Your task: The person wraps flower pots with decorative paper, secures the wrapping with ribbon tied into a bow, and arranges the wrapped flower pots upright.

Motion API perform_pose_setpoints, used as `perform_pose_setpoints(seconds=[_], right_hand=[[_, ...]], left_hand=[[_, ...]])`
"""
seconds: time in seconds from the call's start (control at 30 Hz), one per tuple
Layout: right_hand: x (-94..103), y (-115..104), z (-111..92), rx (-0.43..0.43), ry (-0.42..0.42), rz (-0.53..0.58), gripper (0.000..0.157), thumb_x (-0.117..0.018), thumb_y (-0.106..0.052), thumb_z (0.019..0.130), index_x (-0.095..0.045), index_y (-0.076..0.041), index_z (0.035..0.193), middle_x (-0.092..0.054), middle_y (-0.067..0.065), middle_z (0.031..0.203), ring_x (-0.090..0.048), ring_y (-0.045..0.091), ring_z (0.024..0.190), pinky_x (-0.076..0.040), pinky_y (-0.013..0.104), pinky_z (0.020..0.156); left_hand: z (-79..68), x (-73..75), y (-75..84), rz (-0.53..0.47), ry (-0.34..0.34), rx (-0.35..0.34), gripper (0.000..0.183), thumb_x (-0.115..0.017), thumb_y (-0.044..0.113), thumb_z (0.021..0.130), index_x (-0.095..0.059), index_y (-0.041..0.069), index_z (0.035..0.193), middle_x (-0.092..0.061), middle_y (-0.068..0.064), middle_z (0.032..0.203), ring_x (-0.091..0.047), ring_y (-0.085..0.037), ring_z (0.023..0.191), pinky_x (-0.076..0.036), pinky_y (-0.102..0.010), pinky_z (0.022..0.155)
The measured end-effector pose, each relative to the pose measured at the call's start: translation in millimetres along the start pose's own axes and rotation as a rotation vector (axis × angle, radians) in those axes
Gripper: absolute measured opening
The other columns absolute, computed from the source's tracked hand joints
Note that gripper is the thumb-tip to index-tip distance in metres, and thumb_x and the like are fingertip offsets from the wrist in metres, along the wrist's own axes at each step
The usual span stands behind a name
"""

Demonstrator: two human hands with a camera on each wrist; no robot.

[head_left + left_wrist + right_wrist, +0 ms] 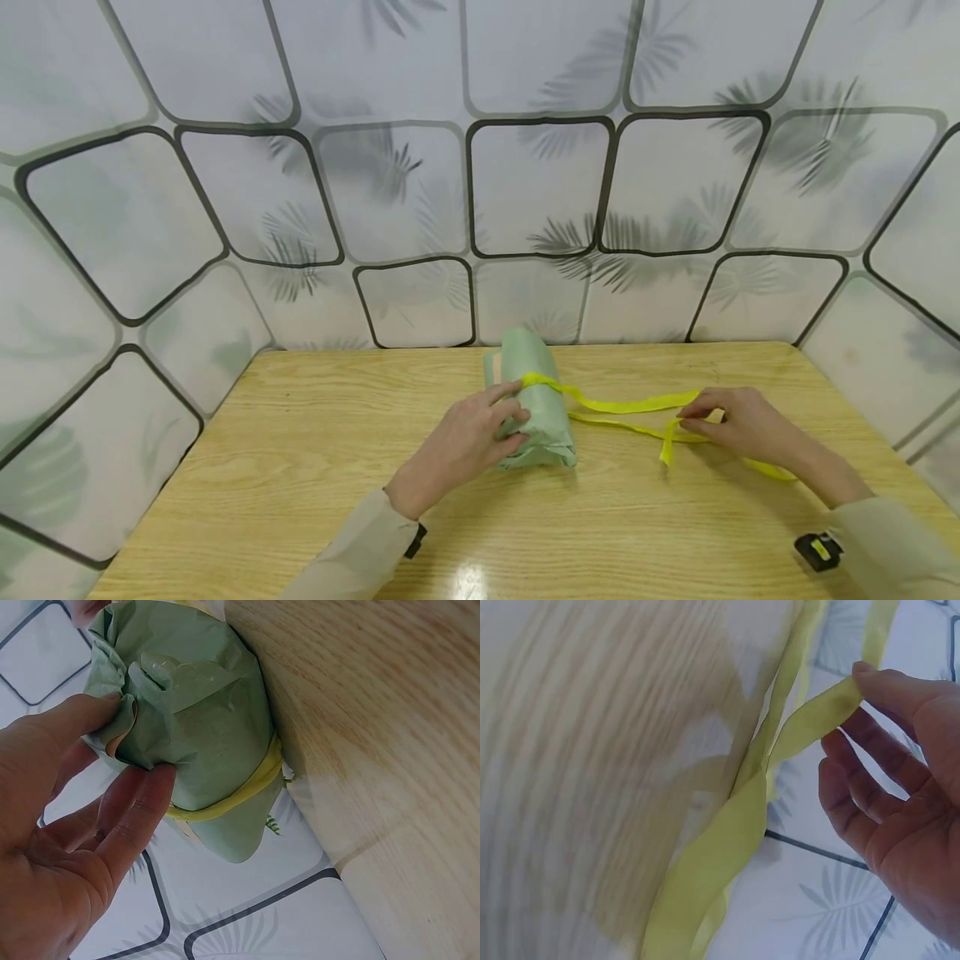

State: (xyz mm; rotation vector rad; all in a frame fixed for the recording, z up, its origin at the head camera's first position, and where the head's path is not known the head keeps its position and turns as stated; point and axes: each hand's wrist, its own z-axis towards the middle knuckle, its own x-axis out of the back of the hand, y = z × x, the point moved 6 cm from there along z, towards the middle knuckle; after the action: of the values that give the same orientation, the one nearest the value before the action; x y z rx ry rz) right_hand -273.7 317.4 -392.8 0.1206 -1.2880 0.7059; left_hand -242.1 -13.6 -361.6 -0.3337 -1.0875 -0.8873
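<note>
A bundle wrapped in pale green paper (534, 408) lies on the wooden table, its crumpled folded end (176, 682) towards the person. My left hand (472, 433) holds the bundle's left side, with thumb and fingers at a paper fold in the left wrist view. A yellow ribbon (622, 407) passes round the bundle, and both its lengths stretch off to the right. Between thumb and index finger my right hand (738, 425) pinches the ribbon, and a short end hangs below the fingertips. In the right wrist view, more ribbon (712, 874) lies along the table, twisted.
The wooden table (300, 467) reaches back to a patterned wall covering (405, 192) with leaf prints and dark outlines, which also rises on both sides. Black wrist devices (819, 551) show at both sleeves.
</note>
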Motion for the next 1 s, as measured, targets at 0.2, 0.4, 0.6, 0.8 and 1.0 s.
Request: perform_pose_setpoints(seconds=[0.2, 0.4, 0.6, 0.8, 1.0], right_hand=[[-2.9, -10, 9, -0.046, 0.057, 0.043, 0.006, -0.07, -0.024, 0.086, -0.073, -0.024, 0.091, -0.069, -0.014, 0.082, -0.06, -0.002, 0.071, -0.049, 0.019, 0.057], [-10.5, -19, 24, -0.102, 0.116, 0.119, 0.009, -0.069, -0.03, 0.087, -0.073, -0.026, 0.094, -0.071, -0.011, 0.083, -0.061, -0.001, 0.069, -0.051, 0.02, 0.058], [-14.5, -35, 41, -0.15, 0.211, 0.231, 0.009, -0.068, -0.034, 0.087, -0.072, -0.027, 0.092, -0.071, -0.009, 0.083, -0.063, 0.004, 0.072, -0.052, 0.019, 0.061], [-17.5, -49, 60, -0.21, 0.227, 0.331, 0.016, -0.066, -0.039, 0.088, -0.072, -0.025, 0.092, -0.069, -0.005, 0.076, -0.063, 0.017, 0.062, -0.048, 0.023, 0.053], [-13.1, -65, 75, -0.183, 0.228, 0.379, 0.019, -0.059, -0.038, 0.093, -0.067, -0.022, 0.099, -0.067, 0.001, 0.072, -0.055, 0.021, 0.041, -0.042, 0.028, 0.038]], left_hand=[[-1.0, -1.0, -0.3, -0.006, -0.008, 0.003, 0.015, -0.072, 0.025, 0.085, -0.065, 0.017, 0.095, -0.059, -0.01, 0.129, -0.067, -0.009, 0.079, -0.053, -0.018, 0.068], [-1.8, -1.7, -1.0, -0.007, -0.013, 0.009, 0.015, -0.071, 0.025, 0.085, -0.064, 0.017, 0.095, -0.059, -0.009, 0.129, -0.068, -0.009, 0.081, -0.053, -0.018, 0.068], [-2.4, -0.7, 0.2, 0.001, -0.011, 0.009, 0.016, -0.072, 0.026, 0.085, -0.065, 0.018, 0.096, -0.06, -0.008, 0.128, -0.068, -0.011, 0.088, -0.055, -0.021, 0.072], [-2.3, -0.3, 1.2, 0.009, -0.01, 0.008, 0.016, -0.073, 0.026, 0.084, -0.065, 0.018, 0.096, -0.059, -0.008, 0.129, -0.068, -0.012, 0.09, -0.055, -0.023, 0.074], [-1.7, 0.6, 0.9, 0.01, 0.008, -0.003, 0.016, -0.073, 0.025, 0.084, -0.065, 0.018, 0.095, -0.06, -0.009, 0.129, -0.068, -0.014, 0.093, -0.055, -0.022, 0.073]])
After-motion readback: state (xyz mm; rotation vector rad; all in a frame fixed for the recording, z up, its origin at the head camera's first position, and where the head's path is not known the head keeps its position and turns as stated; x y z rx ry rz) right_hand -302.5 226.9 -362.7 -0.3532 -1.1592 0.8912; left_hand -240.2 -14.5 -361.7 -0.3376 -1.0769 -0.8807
